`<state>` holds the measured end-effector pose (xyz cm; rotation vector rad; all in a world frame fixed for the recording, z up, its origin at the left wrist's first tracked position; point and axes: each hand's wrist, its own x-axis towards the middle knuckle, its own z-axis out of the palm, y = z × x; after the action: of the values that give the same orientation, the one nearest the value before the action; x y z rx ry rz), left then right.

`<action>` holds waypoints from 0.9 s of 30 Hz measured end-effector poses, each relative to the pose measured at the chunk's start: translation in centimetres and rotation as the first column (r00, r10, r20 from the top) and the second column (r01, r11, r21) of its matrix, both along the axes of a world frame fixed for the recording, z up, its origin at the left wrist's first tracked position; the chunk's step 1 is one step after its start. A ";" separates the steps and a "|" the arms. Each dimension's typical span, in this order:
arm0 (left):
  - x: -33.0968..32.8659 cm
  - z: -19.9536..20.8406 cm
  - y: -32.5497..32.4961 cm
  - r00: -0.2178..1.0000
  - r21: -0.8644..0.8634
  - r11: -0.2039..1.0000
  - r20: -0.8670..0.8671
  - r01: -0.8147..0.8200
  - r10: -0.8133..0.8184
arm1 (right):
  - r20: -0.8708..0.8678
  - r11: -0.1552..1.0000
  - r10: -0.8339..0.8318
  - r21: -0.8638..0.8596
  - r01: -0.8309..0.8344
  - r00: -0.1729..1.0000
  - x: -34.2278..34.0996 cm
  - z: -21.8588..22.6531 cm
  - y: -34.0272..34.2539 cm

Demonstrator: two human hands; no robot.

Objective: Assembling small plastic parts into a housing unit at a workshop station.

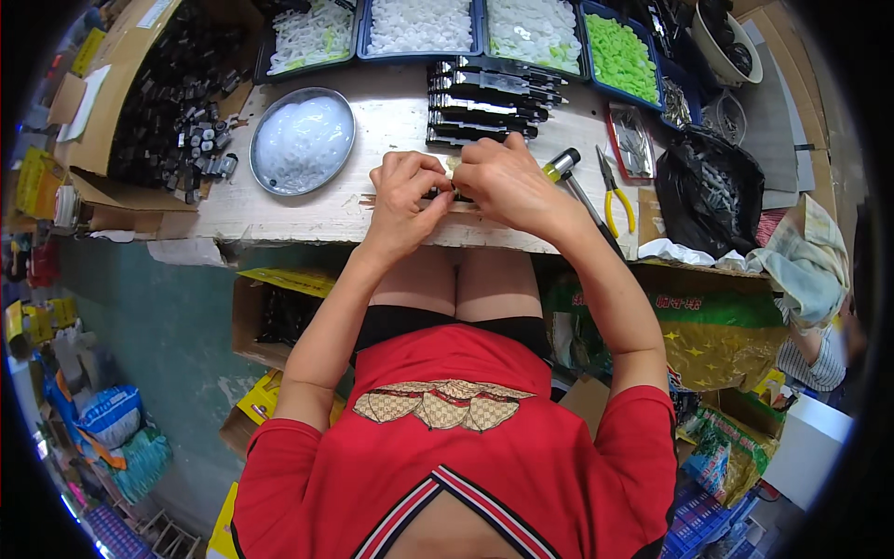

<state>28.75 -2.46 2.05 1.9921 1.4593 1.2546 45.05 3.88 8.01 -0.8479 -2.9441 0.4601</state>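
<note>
Close to the table's front edge, my left hand (407, 197) is closed, thumb and fingertips pinched together. My right hand (509, 189) meets it from the right, its fingers also closed. Between the fingertips a bit of something small and dark shows, mostly hidden, so its kind cannot be told. Just beyond the hands lies a row of long black-and-silver assemblies (489, 104). A hammer-like tool with a yellow-and-black head (562, 165) rests beside my right hand. To its right are pliers with yellow handles (618, 207).
A round metal dish (270, 180) holds whitish, glossy material. Along the back stand trays of white pieces (421, 26) and green pieces (622, 58). A cardboard box (112, 121) of dark metal parts is at left. A black plastic bag (680, 191) with small parts sits at right.
</note>
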 end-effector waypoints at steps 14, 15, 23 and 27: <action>0.0 0.8 0.5 0.959 0.029 1.000 -0.282 0.005 0.003 | -0.344 0.714 -0.534 0.308 0.630 0.773 19.1 3.9 1.9; 0.0 0.8 0.4 0.955 0.033 0.999 -0.296 0.009 0.001 | -0.402 0.663 -0.563 0.302 0.685 0.722 21.2 4.3 2.3; 0.1 1.0 0.7 0.949 0.028 0.996 -0.307 0.085 -0.073 | 0.070 0.338 -0.941 0.247 0.908 0.331 34.6 0.8 4.7; -1.5 1.5 1.4 0.957 -0.146 0.976 -0.218 0.161 -0.191 | 0.066 0.320 -0.946 0.337 0.885 0.317 32.1 -0.2 5.1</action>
<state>27.24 -1.01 3.58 2.1831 1.3870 0.8577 77.15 9.02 7.76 -2.4205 -1.9513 -0.1312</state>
